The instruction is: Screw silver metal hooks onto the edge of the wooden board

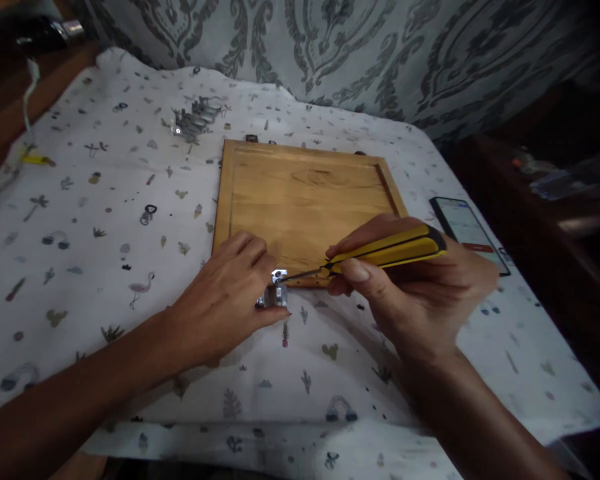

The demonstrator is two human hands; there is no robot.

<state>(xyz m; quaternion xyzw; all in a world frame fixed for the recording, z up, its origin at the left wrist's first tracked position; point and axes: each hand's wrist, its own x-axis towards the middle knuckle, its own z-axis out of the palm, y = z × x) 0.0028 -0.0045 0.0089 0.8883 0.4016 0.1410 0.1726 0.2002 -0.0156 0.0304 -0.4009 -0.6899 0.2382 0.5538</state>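
My left hand [233,290] pinches a small metal cabinet hinge [279,293] at the near edge of a framed wooden door panel [300,200]. In my right hand [425,300] is a yellow and black screwdriver [390,252], held at a slant with its handle up to the right. Its thin shaft reaches left, and the tip meets the hinge near its upper end. Whether the tip sits in a screw is too small to tell. The panel lies flat on a patterned cloth, and part of the hinge is covered by my left fingers.
Several metal hinges [196,119] stand in a row at the back left of the cloth-covered table [105,233]. A phone [470,233] with a lit screen lies at the right edge. A yellow item [37,160] and a white cable [29,100] are at the far left. Patterned wallpaper rises behind.
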